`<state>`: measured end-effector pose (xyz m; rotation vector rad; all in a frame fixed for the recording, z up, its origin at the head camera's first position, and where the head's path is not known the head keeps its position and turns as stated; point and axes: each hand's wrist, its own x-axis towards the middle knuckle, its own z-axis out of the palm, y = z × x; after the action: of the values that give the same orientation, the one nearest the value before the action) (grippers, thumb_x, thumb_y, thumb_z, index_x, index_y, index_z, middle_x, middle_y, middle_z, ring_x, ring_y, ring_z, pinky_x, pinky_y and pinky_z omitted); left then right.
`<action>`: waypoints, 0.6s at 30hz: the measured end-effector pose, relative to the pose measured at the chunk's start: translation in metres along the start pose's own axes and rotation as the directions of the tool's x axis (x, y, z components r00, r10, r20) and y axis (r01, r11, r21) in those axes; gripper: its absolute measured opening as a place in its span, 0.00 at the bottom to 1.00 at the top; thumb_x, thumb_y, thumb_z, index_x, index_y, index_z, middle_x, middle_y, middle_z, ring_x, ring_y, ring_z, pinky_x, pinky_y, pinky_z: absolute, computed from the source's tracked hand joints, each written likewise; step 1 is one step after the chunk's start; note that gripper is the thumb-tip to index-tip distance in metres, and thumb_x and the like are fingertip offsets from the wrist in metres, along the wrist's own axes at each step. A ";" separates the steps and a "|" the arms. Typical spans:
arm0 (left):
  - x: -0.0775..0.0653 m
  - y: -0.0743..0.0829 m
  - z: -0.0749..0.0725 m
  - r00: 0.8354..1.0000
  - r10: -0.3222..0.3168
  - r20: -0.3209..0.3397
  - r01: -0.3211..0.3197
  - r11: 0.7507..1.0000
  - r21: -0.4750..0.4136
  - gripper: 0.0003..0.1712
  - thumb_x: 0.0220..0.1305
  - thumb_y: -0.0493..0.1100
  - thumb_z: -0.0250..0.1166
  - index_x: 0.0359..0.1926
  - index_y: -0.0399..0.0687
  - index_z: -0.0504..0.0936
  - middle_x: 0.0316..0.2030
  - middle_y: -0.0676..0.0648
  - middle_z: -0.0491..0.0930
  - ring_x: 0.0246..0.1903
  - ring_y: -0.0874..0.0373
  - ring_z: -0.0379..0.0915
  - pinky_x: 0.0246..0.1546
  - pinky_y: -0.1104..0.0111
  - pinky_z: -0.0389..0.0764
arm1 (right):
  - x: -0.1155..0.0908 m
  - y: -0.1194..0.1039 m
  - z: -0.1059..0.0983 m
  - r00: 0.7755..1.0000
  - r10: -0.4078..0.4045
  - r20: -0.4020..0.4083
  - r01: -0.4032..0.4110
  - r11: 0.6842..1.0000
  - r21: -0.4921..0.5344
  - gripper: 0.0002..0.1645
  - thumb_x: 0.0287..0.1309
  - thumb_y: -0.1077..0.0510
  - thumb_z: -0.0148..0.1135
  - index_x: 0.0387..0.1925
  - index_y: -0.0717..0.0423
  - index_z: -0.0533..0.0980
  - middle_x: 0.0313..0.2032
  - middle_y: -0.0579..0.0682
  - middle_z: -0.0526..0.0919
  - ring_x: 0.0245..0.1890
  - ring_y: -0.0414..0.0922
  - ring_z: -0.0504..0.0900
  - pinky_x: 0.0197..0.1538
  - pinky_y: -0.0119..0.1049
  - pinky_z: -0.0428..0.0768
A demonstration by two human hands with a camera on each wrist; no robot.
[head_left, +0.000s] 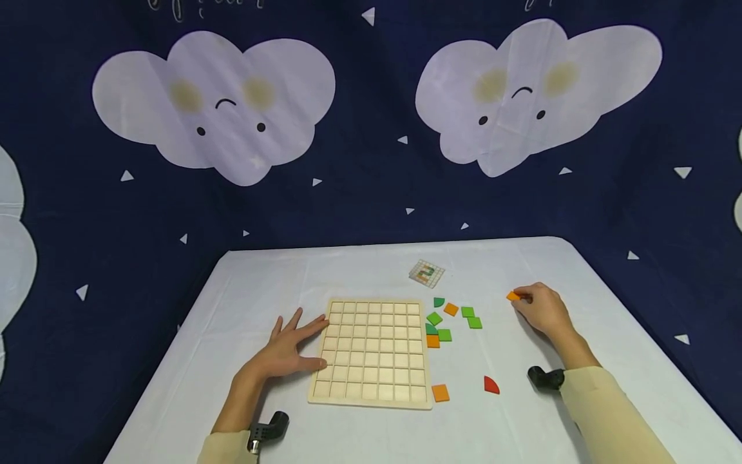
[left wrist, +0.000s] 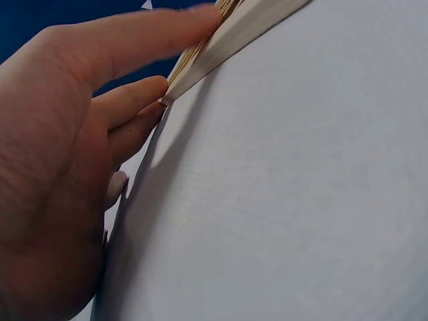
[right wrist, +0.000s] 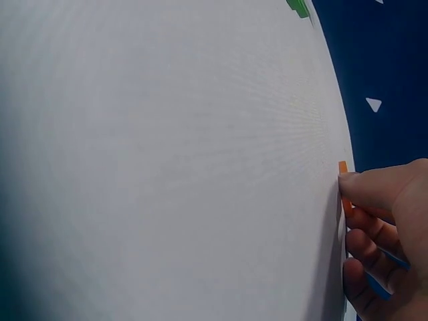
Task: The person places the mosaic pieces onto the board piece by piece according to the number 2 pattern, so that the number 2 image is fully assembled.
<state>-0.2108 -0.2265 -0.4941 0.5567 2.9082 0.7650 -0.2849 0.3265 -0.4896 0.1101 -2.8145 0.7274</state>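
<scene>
In the head view a wooden grid board [head_left: 372, 354] with bare square cells lies on the white table. My left hand [head_left: 285, 351] rests at its left side, fingers spread, with thumb and fingertips touching the edge. The left wrist view shows that hand [left wrist: 60, 154] against the board's rim [left wrist: 234, 40]. Off to the right, my right hand [head_left: 543, 309] pinches an orange tile [head_left: 513, 296] between thumb and fingers. In the right wrist view the orange tile [right wrist: 344, 175] is seen edge-on, partly hidden by the thumb.
Beside the board's right edge lie several green tiles [head_left: 467, 312] and orange tiles [head_left: 451, 309]. Nearer me are another orange square [head_left: 440, 393] and a red quarter-circle [head_left: 491, 385]. A small patterned card stack [head_left: 427, 273] lies behind. A dark blue curtain [head_left: 371, 129] hangs beyond the table.
</scene>
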 end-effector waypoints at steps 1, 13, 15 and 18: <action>0.000 0.000 -0.001 1.000 0.008 0.001 -0.008 1.000 -0.003 0.51 0.43 0.72 0.68 0.69 0.62 0.67 0.69 0.59 0.60 0.73 0.45 0.31 0.67 0.46 0.24 | 0.000 0.000 0.000 1.000 0.005 0.001 -0.005 1.000 -0.001 0.18 0.55 0.60 0.66 0.46 0.67 0.81 0.40 0.62 0.79 0.41 0.59 0.77 0.44 0.56 0.75; -0.002 0.000 -0.002 1.000 0.012 0.003 -0.012 1.000 -0.009 0.52 0.41 0.69 0.71 0.69 0.63 0.67 0.69 0.61 0.60 0.73 0.46 0.32 0.67 0.47 0.24 | 0.002 -0.008 0.002 0.992 0.020 0.122 -0.030 0.997 0.074 0.21 0.56 0.57 0.65 0.49 0.67 0.80 0.42 0.62 0.82 0.44 0.59 0.77 0.47 0.56 0.75; -0.002 0.001 -0.002 1.000 0.007 0.002 -0.006 1.000 -0.010 0.52 0.40 0.68 0.72 0.69 0.63 0.68 0.69 0.61 0.60 0.73 0.46 0.32 0.68 0.47 0.24 | 0.003 -0.011 0.006 0.990 0.010 0.143 -0.023 0.995 0.094 0.21 0.56 0.57 0.66 0.49 0.66 0.80 0.42 0.60 0.82 0.44 0.57 0.78 0.48 0.55 0.76; -0.002 0.002 -0.002 1.000 0.003 -0.002 -0.003 1.000 -0.016 0.52 0.40 0.68 0.72 0.69 0.62 0.68 0.69 0.61 0.60 0.73 0.47 0.32 0.68 0.47 0.24 | 0.005 -0.018 0.011 0.986 -0.026 0.165 0.007 0.993 0.116 0.21 0.56 0.55 0.67 0.48 0.63 0.81 0.42 0.57 0.83 0.42 0.54 0.79 0.46 0.53 0.77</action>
<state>-0.2086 -0.2267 -0.4918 0.5593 2.9005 0.7888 -0.2900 0.3058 -0.4895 0.2233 -2.9230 0.9166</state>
